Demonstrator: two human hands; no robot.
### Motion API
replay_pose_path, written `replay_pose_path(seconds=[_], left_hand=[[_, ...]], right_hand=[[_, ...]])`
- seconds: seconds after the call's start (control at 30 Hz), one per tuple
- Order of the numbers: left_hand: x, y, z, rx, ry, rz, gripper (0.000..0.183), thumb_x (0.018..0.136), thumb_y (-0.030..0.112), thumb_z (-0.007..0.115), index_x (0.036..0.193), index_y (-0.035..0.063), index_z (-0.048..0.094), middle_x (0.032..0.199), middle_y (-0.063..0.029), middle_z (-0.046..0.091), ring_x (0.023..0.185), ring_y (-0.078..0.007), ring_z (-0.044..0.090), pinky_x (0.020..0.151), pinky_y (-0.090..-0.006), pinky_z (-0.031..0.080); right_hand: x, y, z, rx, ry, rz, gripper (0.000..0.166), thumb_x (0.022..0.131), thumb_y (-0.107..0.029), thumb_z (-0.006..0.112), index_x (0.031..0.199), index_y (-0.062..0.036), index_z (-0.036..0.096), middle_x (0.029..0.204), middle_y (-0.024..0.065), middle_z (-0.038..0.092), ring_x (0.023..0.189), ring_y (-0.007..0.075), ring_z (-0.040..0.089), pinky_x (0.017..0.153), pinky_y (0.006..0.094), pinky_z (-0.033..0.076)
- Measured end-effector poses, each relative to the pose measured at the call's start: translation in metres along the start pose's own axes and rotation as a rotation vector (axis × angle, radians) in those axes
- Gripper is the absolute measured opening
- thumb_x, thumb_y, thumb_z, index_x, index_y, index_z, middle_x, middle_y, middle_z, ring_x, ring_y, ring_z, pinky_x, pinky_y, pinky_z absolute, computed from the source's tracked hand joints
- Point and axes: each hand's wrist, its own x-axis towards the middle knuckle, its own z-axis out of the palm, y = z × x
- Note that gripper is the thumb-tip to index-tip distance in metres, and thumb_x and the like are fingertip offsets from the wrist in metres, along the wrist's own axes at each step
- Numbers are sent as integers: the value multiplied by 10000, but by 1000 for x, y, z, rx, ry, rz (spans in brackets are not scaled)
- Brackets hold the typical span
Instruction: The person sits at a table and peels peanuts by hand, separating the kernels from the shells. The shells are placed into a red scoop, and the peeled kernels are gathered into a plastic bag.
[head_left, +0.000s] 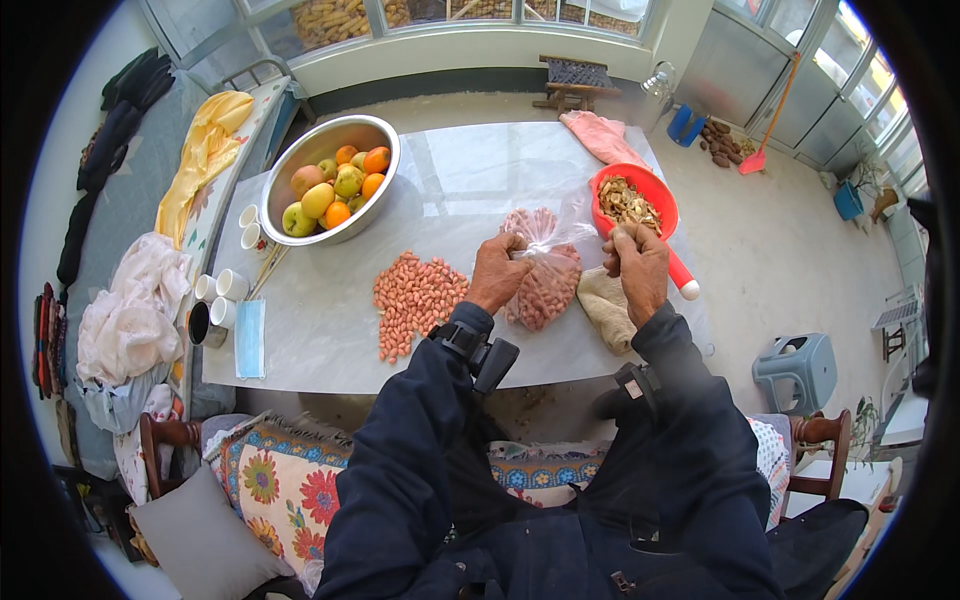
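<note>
A clear plastic bag (547, 296) full of shelled peanuts rests on the marble-look table, its neck twisted or knotted. My left hand (499, 270) grips the bag at the neck. My right hand (639, 266) hovers at the near rim of a red plastic scoop (667, 196), thumb and fingers pinched together; whether a bit of film or anything else is between them is unclear. Peanut shells (628, 202) fill the scoop. Beneath the right wrist lies a beige cloth (607, 311). A loose pile of pink-skinned peanuts (412, 296) spreads left of the bag.
A steel basin (277, 191) of fruit stands at the table's far left. White cups (232, 284), a dark cup (204, 326), chopsticks (268, 271) and a blue face mask (250, 339) line the left edge. A pink cloth (604, 135) lies far right; a grey plastic stool (795, 373) stands on the floor.
</note>
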Motion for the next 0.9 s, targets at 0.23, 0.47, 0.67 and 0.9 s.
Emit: replay_pose_path(seconds=[0.23, 0.47, 0.67, 0.9], left_hand=[[-3, 5, -4, -104, -49, 27, 238, 810, 4, 679, 1041, -48, 699, 858, -9, 628, 789, -86, 542, 714, -254, 466], [-3, 13, -10, -70, -104, 61, 226, 851, 9, 665, 1060, -65, 707, 885, -39, 674, 823, -95, 574, 736, -256, 481], [-5, 7, -12, -164, -9, -10, 175, 880, 7, 648, 1025, -56, 722, 880, -38, 696, 821, -102, 601, 743, -260, 498], [-9, -3, -27, -225, 297, -87, 146, 880, -4, 634, 990, -51, 718, 879, -38, 699, 807, -99, 597, 741, -254, 495]], right_hand=[[20, 62, 20, -626, -385, -710, 286, 865, -160, 685, 1078, 32, 699, 965, 183, 707, 667, 257, 669, 678, 357, 549], [36, 68, 45, -807, -364, -320, 206, 819, -212, 704, 942, -48, 725, 827, 178, 697, 815, 378, 685, 755, 455, 539], [32, 64, 35, -610, -199, -333, 126, 812, -145, 681, 863, -37, 719, 736, 168, 680, 704, 322, 685, 658, 400, 524], [32, 59, 10, -458, -128, -65, 98, 849, -84, 693, 894, 2, 703, 693, 18, 630, 595, 101, 580, 525, 276, 467]])
